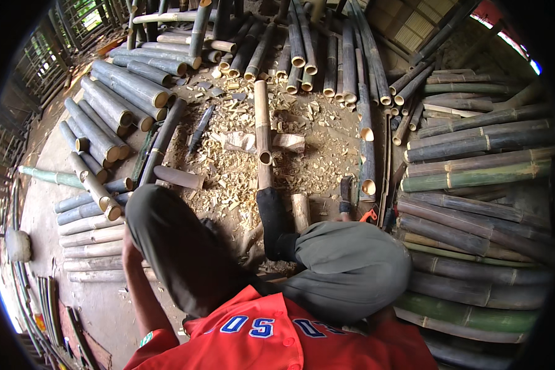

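Observation:
My left hand point(131, 251) is beside my left knee, close to the near end of a short bamboo piece point(94, 185) slanting over the pile. The knee hides its fingers, so I cannot tell whether it grips. Just beyond my right knee a little of my right hand point(344, 217) shows, closed at the base of a short dark tool point(346, 192) that stands up from it; its kind is unclear. Between my legs a pale bamboo length point(263, 114) with an oval opening rests across a wooden block point(239, 142). Its near end meets my black-covered foot point(274, 225).
Wood chips point(234, 185) cover the ground. A dark blade-like tool point(201, 126) and a brown bamboo piece point(179, 177) lie left of the block. Bamboo stacks stand at left point(98, 135), far side point(302, 43) and right point(475, 172). An orange-handled tool point(368, 214) lies near my right knee.

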A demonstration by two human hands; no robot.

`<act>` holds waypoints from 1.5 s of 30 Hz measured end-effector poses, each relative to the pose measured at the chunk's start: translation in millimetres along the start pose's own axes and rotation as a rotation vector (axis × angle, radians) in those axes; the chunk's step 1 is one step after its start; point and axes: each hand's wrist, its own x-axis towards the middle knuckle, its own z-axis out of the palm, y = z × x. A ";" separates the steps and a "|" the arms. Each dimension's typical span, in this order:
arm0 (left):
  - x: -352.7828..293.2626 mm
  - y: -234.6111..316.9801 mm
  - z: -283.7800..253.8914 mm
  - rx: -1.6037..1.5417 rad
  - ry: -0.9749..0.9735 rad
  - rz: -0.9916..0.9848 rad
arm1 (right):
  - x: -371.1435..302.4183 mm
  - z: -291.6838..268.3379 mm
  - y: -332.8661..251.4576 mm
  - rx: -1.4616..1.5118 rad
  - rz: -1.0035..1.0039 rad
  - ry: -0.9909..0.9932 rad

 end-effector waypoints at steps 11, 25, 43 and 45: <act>192.9 107.4 3.7 0.526 -0.671 -0.174 | 119.9 5.4 19.5 -0.402 0.269 -0.252; 165.9 95.4 344.0 0.091 -0.806 0.648 | 98.5 25.4 -83.0 0.607 0.140 -0.222; 249.4 37.9 420.5 0.548 -1.240 0.358 | 185.2 31.4 -190.7 0.106 0.635 -0.769; 256.0 40.6 417.4 0.384 -1.116 0.325 | 200.8 13.8 -209.1 0.125 0.576 -0.769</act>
